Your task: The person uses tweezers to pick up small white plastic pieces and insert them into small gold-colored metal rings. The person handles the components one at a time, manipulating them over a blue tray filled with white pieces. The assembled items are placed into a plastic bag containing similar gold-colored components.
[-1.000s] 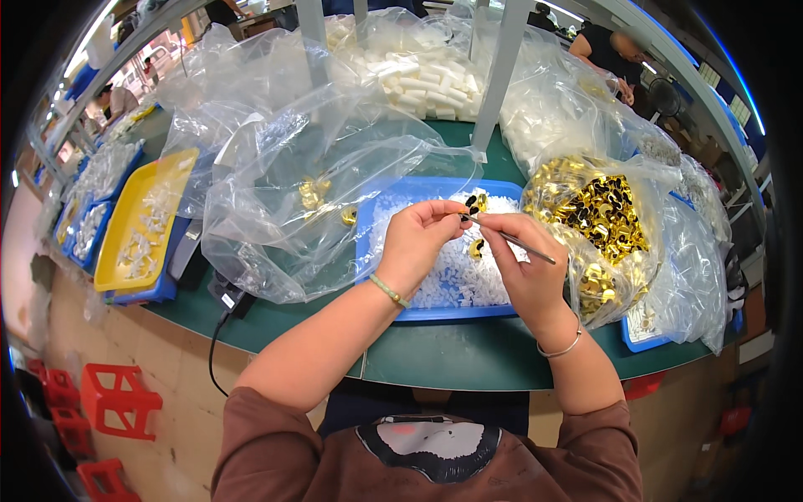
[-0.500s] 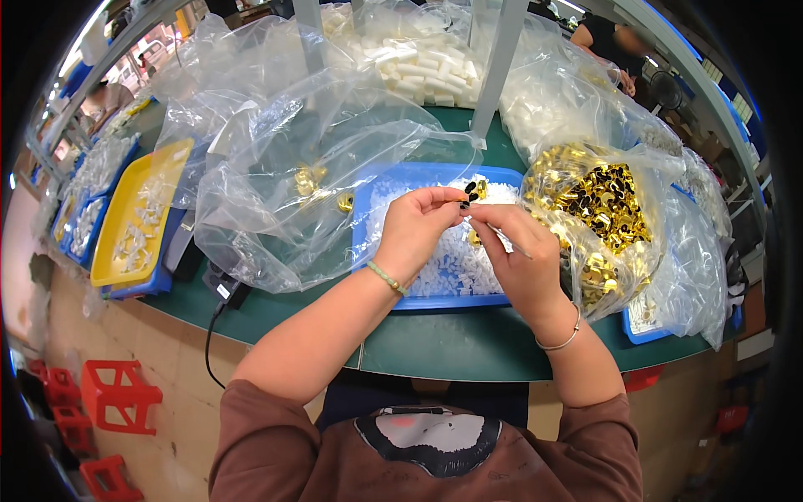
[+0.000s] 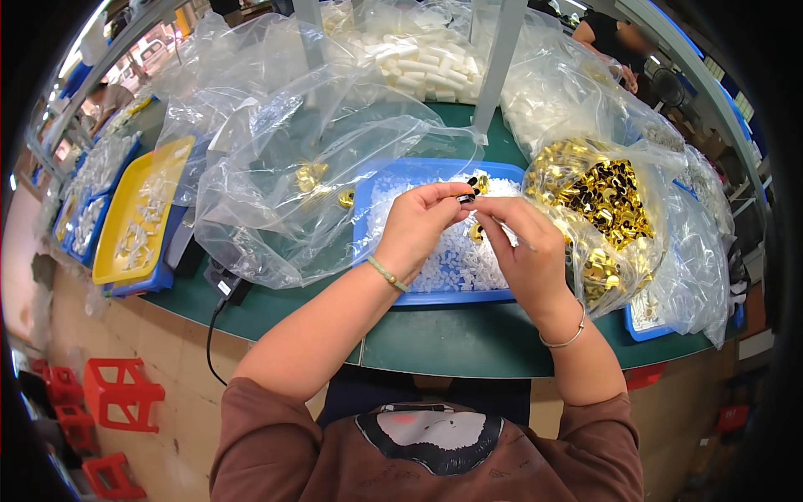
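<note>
Over the blue tray my two hands meet at the fingertips. My left hand is closed, pinching a small shiny black-and-gold cap between thumb and forefinger. Thumb and forefinger of my right hand are pinched together right at that cap; whatever they hold is too small to make out. Many small white plastic pieces fill the tray below. A few gold caps lie among them, partly hidden by my hands.
An open clear bag of gold caps leans at the tray's right. Left of the tray spreads a large clear bag. White cylinders lie behind a grey post. A yellow tray stands far left; a person is at back right.
The cap at my fingertips has turned slightly, and my right fingers have shifted a little. A gold cap in the tray shows more plainly between my hands.
</note>
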